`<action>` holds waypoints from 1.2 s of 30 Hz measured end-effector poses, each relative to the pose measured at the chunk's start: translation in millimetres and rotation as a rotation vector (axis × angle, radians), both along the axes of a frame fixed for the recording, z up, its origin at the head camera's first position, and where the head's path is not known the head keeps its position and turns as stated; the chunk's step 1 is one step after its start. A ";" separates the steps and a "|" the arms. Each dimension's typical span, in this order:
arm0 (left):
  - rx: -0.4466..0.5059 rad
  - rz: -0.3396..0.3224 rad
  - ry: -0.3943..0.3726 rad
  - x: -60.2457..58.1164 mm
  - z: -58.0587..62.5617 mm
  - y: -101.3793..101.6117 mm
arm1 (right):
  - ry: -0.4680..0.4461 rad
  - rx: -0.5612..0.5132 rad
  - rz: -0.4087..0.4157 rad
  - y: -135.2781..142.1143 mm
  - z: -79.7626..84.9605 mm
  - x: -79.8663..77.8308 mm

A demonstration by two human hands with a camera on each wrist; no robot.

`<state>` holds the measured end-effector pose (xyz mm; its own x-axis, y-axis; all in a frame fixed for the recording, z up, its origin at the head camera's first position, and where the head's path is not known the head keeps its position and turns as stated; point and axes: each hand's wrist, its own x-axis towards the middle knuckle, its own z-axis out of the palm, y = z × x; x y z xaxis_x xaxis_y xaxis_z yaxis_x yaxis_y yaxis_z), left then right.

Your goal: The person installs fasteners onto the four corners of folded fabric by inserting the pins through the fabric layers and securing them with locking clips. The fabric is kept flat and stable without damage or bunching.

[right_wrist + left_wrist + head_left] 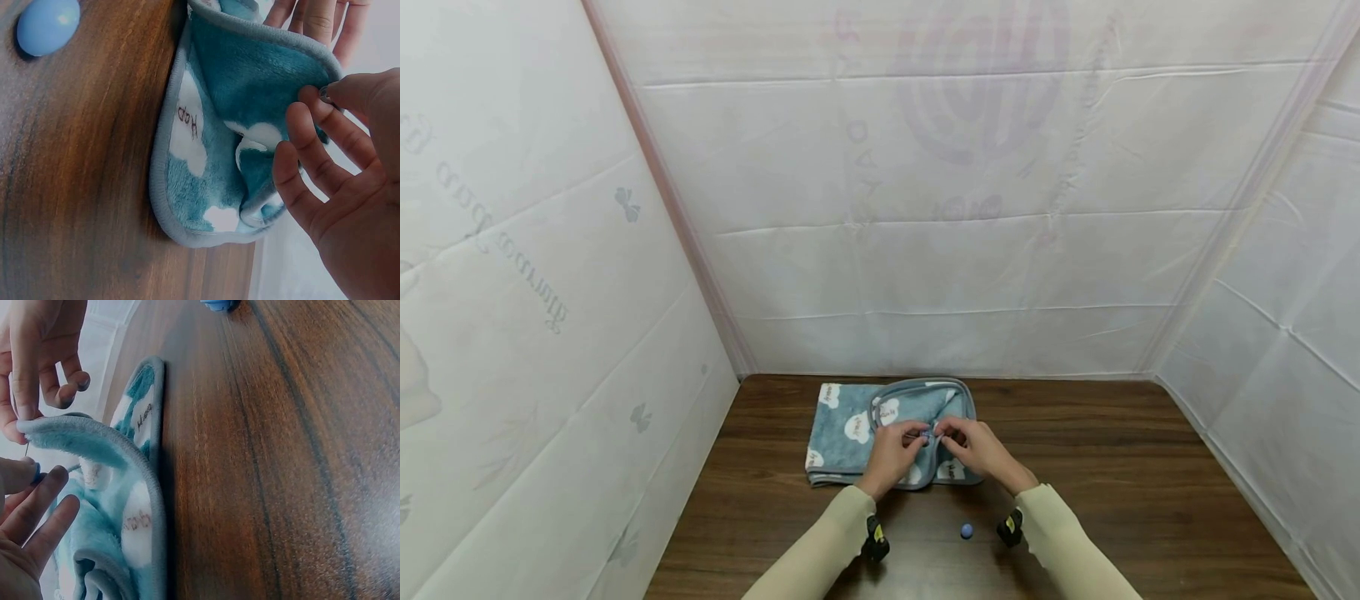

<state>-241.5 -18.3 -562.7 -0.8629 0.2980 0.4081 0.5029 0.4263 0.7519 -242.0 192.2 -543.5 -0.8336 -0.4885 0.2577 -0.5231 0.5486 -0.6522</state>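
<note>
A teal fleece blanket with white clouds and grey edging lies folded on the table, its right part turned up in loose folds. My left hand is at the raised edge, thumb and fingertips pinching a small blue piece, mostly hidden, with a thin needle-like line running up toward the cloth. Facing it, my right hand pinches the grey-bound edge of the blanket between thumb and index finger, its other fingers loosely bent. In front of the blanket rests a smooth blue egg-shaped piece.
The brown wood-grain table extends to both sides of the blanket. White printed sheeting hangs along the back and both sides. Dark wrist devices with yellow marks sit at both cuffs.
</note>
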 end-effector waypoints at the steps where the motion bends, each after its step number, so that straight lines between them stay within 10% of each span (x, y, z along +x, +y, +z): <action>1: 0.000 0.002 -0.005 0.0 0.2 0.1 | -0.003 -0.003 0.003 0.0 0.4 0.2; 36: 0.014 -0.023 -0.035 3.3 8.0 -4.3 | 0.019 -0.019 -0.008 -1.4 2.8 0.3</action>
